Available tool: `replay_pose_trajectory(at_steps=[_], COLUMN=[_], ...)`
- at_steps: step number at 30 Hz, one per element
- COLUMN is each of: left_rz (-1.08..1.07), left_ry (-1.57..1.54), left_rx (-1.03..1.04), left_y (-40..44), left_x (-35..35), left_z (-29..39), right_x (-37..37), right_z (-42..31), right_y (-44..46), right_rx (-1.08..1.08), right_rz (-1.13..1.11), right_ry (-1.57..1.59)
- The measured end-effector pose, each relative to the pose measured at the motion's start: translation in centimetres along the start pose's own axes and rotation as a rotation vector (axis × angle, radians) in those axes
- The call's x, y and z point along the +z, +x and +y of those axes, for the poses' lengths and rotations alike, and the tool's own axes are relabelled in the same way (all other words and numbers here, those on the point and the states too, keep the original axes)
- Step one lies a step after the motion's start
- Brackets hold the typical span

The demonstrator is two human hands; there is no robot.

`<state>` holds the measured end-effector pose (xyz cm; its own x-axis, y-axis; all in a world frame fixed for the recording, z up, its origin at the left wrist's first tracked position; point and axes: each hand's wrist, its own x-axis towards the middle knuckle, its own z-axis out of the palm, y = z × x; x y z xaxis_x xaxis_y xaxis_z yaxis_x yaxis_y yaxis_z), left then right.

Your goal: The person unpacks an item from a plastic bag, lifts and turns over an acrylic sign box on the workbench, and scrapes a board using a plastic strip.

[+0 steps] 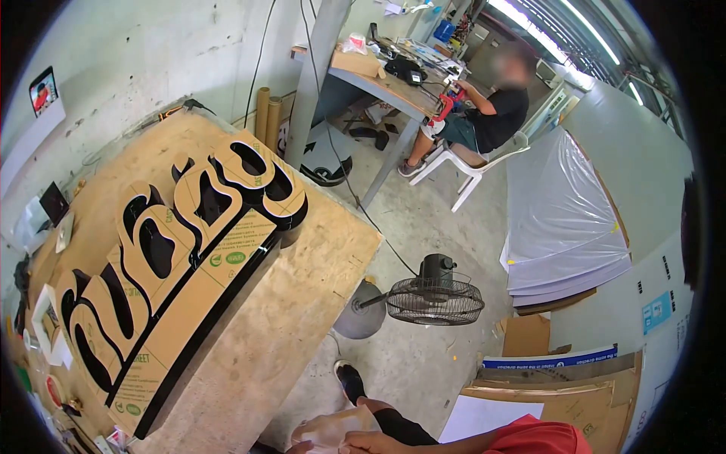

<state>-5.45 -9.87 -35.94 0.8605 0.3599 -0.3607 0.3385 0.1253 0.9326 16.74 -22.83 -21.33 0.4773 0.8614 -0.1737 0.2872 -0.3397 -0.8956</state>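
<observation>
At the bottom edge, a pale, crumpled, see-through plastic bag (pixel 333 426) is between my two hands. My right hand (pixel 372 442) is closed on the bag's right side, its fingers partly cut off by the frame. Only a bit of my left hand (pixel 300 447) shows, gripping the bag's left edge. Whatever is inside the bag cannot be made out. To the left, a large sign of black-sided cut-out letters (pixel 178 250), faced with brown printed protective paper, lies on a wooden worktable (pixel 302 265).
A black fan (pixel 435 291) stands on the floor beside the worktable. Farther back, a person (pixel 499 106) sits on a white chair (pixel 473 163) at a cluttered bench (pixel 386 87), holding a red tool. Plastic-covered sheets (pixel 563 227) and cardboard (pixel 529 337) lean at the right.
</observation>
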Motion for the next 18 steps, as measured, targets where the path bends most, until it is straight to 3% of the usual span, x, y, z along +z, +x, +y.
replay_pose_trajectory(at_steps=[3,4,8,16,18], left_rz=[0.214,0.258,0.285,0.128,0.101], left_ry=[-1.022,-1.095,-0.805,-0.182,-0.066], left_rx=[-0.237,-0.311,-0.480,-0.386,-0.359], left_y=[-0.1,1.2,9.9,18.8,20.0], left_x=[0.2,0.1,0.8,1.4,1.3], left_z=[-9.3,-10.1,-9.9,-8.0,-7.4], right_x=[-1.1,-1.6,-4.2,-5.8,-6.0], right_z=[-0.1,-0.2,-1.2,0.8,1.2], right_y=[1.0,1.4,3.4,3.9,4.7], right_rx=[0.054,0.041,0.072,0.207,0.128], right_rz=[0.028,0.009,-0.069,-0.121,-0.104], right_ry=[-0.003,-0.019,-0.005,-0.017,-0.049])
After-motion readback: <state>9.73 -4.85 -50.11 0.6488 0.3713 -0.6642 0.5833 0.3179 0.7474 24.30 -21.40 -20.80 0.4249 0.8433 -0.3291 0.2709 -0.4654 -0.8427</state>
